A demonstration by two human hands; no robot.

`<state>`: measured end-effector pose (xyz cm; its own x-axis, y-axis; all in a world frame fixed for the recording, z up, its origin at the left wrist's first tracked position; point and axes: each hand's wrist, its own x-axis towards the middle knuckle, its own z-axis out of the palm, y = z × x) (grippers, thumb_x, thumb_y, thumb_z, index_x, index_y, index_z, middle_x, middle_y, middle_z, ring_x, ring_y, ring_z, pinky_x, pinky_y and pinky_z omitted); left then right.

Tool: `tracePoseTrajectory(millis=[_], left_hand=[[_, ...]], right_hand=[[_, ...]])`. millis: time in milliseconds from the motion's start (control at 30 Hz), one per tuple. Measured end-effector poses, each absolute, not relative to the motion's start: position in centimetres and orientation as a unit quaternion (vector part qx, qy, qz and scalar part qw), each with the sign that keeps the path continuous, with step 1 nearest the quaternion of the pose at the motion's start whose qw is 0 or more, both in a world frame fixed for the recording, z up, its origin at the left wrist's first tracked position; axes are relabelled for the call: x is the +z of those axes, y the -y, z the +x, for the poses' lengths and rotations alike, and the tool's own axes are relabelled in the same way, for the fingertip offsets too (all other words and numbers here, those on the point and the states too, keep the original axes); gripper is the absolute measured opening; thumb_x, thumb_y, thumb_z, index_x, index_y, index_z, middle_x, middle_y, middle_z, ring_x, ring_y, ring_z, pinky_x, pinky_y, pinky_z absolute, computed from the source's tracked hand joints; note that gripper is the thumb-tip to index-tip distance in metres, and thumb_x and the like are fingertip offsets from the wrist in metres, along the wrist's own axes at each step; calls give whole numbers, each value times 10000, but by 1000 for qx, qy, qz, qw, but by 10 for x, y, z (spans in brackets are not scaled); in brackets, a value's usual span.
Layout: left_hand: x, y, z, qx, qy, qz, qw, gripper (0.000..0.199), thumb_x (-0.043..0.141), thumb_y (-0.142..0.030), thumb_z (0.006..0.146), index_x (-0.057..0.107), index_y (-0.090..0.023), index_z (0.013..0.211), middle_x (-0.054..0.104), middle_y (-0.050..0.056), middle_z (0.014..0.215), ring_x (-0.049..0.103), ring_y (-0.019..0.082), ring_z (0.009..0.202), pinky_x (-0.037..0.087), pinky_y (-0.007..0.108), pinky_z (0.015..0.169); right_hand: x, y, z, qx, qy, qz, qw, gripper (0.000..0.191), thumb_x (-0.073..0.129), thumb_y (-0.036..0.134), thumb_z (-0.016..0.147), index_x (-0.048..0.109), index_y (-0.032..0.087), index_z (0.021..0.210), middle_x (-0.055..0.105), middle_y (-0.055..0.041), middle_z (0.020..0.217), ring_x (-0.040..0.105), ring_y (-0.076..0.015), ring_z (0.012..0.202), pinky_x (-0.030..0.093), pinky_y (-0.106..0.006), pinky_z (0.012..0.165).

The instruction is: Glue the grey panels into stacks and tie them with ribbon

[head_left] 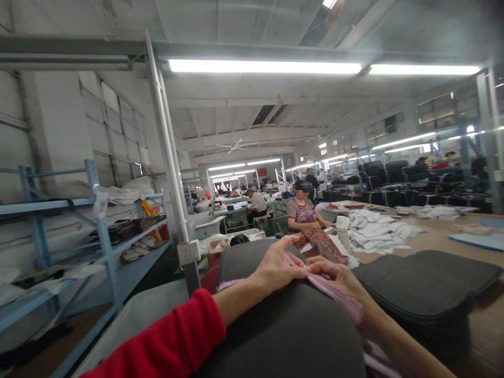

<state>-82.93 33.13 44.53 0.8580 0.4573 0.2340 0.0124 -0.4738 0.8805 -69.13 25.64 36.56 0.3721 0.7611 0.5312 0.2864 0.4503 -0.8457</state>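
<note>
A long pink fabric strip [331, 291] runs across a large dark grey padded panel [283, 325] in front of me. My left hand [279, 266] pinches the strip between thumb and fingertips. Close beside it, almost touching, my right hand [328, 270] also has its fingertips closed on the strip. One end of the strip trails left past my left wrist, and the other hangs down under my right forearm. Whether the strip is tied or only held at the pinch is hidden by my fingers.
A stack of dark padded panels [429, 283] lies on the brown table [482, 262] at right. Beyond are a heap of white pieces [378, 228] and a cone of thread [342, 231]. A co-worker [301, 210] handles brown patterned material. Blue shelving [100, 231] stands left, near a post [167, 142].
</note>
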Motion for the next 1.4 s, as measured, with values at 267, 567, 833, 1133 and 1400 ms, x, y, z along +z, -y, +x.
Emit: tracePoseTrajectory(millis=[267,567,833,1133,1400], left_hand=[[445,-319,-831,264,-151,893,333,559,643,-102,619,510,-199,1153,623,-30,701,559,115,650,426,241,674],[446,-312,-832,263,-141,922,248,545,609,-118,683,496,-242,1201,647,-33,733,587,129,664,434,245,679],[447,-313,-830,247,-132,946,161,499,574,-127,700,507,-245,1181,648,-31,751,590,139,682,439,249,674],[455,-314,-825,236,-152,947,154,410,549,-109,652,574,-210,1048,661,-20,697,606,156,671,451,255,677],[449,-321,-820,214,-130,968,27,356,465,-96,691,605,-199,1002,669,12,790,613,179,765,458,279,740]], right_hand=[[367,-252,-694,175,518,-495,675,393,755,552,502,703,177,606,605,-83,797,569,-222,770,451,-315,673],[369,-250,-697,200,506,-476,691,415,772,559,487,685,161,570,593,-90,796,561,-223,783,446,-323,696],[369,-247,-697,222,502,-469,692,402,776,545,494,703,166,606,591,-86,832,574,-221,802,459,-319,717],[374,-247,-699,231,496,-462,698,372,798,486,456,677,155,577,573,-55,758,536,-175,718,449,-290,686],[377,-240,-702,217,520,-454,690,341,736,483,573,659,152,597,573,-62,806,533,-176,751,432,-275,659]])
